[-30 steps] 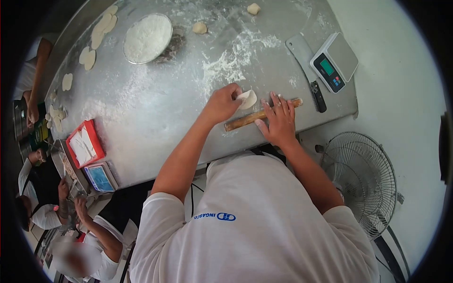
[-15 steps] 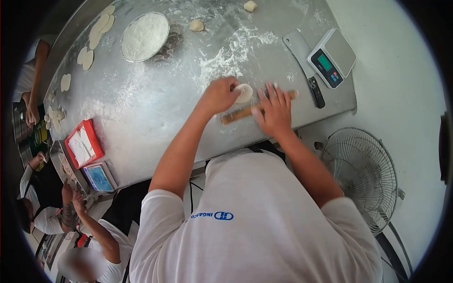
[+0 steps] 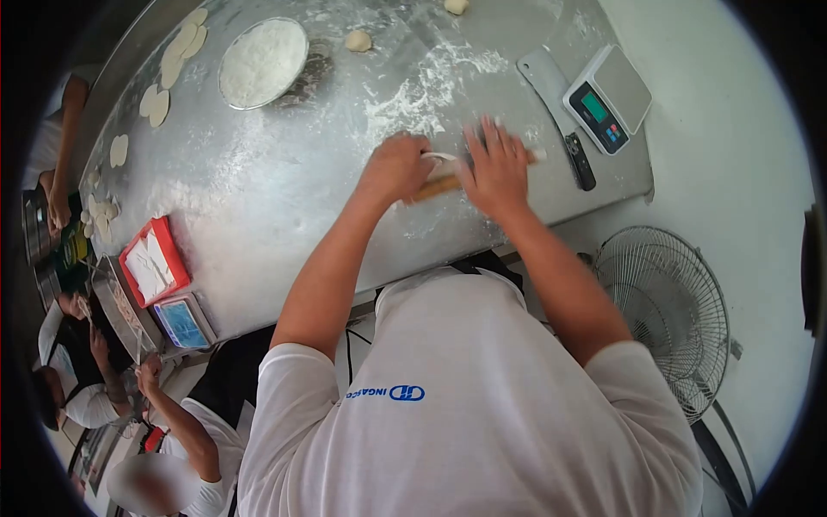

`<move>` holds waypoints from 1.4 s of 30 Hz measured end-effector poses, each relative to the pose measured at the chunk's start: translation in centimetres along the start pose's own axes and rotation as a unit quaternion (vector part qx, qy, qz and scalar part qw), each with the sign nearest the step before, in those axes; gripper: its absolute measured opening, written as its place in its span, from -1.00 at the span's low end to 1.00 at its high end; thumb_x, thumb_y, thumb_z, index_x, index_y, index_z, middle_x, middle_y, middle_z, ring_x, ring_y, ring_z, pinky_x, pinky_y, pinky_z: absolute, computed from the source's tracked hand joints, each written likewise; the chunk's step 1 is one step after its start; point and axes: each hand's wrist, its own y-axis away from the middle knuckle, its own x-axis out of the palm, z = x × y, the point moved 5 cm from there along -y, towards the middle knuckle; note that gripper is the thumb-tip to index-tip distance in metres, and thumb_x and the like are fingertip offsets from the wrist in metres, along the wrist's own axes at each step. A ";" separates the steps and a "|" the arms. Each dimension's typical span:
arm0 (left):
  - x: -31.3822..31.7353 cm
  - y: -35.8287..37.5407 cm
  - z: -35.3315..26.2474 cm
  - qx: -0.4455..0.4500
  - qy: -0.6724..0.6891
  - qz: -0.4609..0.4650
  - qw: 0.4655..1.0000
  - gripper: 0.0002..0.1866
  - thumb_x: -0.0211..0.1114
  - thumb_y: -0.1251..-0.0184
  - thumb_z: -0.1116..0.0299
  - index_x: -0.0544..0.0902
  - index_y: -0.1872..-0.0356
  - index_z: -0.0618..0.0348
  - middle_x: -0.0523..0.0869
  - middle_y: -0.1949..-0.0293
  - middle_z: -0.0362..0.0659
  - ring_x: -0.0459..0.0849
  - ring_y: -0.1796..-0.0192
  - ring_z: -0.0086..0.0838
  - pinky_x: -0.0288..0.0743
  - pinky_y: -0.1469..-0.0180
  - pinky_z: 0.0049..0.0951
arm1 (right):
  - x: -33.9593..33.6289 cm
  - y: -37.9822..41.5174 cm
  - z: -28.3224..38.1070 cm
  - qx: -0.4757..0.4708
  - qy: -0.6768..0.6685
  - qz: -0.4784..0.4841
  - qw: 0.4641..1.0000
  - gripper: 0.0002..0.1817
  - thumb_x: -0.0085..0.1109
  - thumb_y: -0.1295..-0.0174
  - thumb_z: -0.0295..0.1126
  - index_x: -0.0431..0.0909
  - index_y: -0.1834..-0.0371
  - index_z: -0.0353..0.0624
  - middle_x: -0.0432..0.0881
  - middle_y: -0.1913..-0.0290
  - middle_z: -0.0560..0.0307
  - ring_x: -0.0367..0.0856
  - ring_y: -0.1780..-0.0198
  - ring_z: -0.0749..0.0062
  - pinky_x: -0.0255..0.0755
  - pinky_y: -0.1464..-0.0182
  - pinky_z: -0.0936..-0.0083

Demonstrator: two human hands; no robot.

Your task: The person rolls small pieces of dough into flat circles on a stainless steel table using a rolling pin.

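Note:
A small round of dough (image 3: 441,160) lies on the floured metal table between my hands. My left hand (image 3: 398,170) has its fingers closed on the left edge of the dough. Under my right hand (image 3: 495,168), whose fingers are stretched out and slightly blurred, lies a wooden rolling pin (image 3: 438,187). The palm rests on the pin, and the pin's right end shows past the fingers. Part of the dough is hidden by the hands and the pin.
Beyond are a bowl of flour (image 3: 264,65), a dough ball (image 3: 357,40) and flat dough rounds (image 3: 159,109). A cleaver (image 3: 551,99) and scale (image 3: 607,99) are at right, a red tray (image 3: 177,258) at left. Co-workers (image 3: 194,435) stand lower left; a fan (image 3: 663,310) is at right.
My right hand and the rolling pin have moved away from my body, with the pin now against the dough. My left hand has shifted slightly the same way. Co-workers' hands have moved.

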 end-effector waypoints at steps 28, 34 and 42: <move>-1.1 0.0 0.9 -0.090 0.105 -0.124 0.983 -0.69 0.40 -0.42 0.31 0.71 -0.12 0.13 0.82 0.21 0.20 0.81 0.09 0.18 0.66 0.01 -0.01 | 0.0 -10.0 0.9 0.034 -0.024 -0.070 0.997 -0.24 0.05 -0.56 0.14 0.31 -0.71 0.02 0.27 -0.70 -0.26 0.22 -0.68 -0.25 -0.07 -0.69 -0.25; 0.3 1.9 -0.3 -0.045 0.087 -0.016 0.995 -0.76 0.41 -0.40 0.31 0.76 0.02 0.19 0.82 0.07 0.19 0.78 -0.04 0.13 0.62 -0.11 -0.06 | -1.2 4.4 0.1 -0.035 -0.023 0.005 0.999 -0.24 0.19 -0.44 0.14 0.49 -0.59 -0.05 0.35 -0.65 -0.27 0.30 -0.63 -0.23 0.04 -0.64 -0.19; -0.5 1.8 -0.3 -0.127 0.109 -0.091 0.982 -0.63 0.41 -0.41 0.30 0.68 -0.18 0.14 0.83 0.10 0.20 0.82 -0.03 0.13 0.64 -0.09 -0.07 | 0.0 -7.5 1.7 0.006 0.016 -0.045 0.999 -0.23 0.11 -0.50 0.18 0.38 -0.67 0.04 0.31 -0.68 -0.23 0.27 -0.65 -0.27 0.01 -0.64 -0.27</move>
